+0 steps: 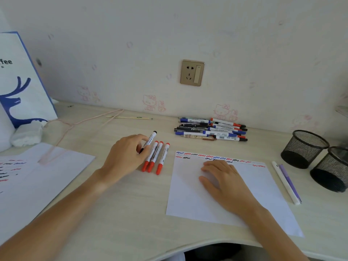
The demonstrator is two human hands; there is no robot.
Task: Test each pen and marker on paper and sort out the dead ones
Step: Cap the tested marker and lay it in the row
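My left hand pinches a black-capped white marker and holds it just left of three red markers that lie side by side on the desk. My right hand rests flat, fingers relaxed, on a white test sheet whose top edge carries red, blue and black scribbles. A pile of several blue, red and black markers and pens lies by the wall behind the sheet. A white pen and a purple pen lie right of the sheet.
Two empty black mesh pen cups stand at the right edge. A second scribbled sheet lies at the left, under a pink cord. A white and blue paper bag stands at the back left. A wall socket sits above the pile.
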